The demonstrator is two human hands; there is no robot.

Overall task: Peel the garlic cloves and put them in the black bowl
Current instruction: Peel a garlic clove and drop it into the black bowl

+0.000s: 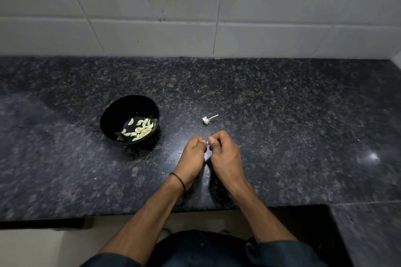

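A black bowl [117, 112] stands on the dark granite counter, left of centre, with several peeled pale cloves [142, 129] lying in it. My left hand [192, 155] and my right hand [225, 156] meet just right of the bowl, low over the counter. Their fingertips pinch a small garlic clove [207, 142] between them; only a sliver of it shows. A bare garlic stem with root stub [208, 119] lies on the counter just beyond my hands.
Small flecks of garlic skin [180, 152] lie scattered around my hands. A white tiled wall [195, 17] bounds the counter at the back. The counter's front edge [108, 215] runs under my forearms, and the counter turns toward me at the right.
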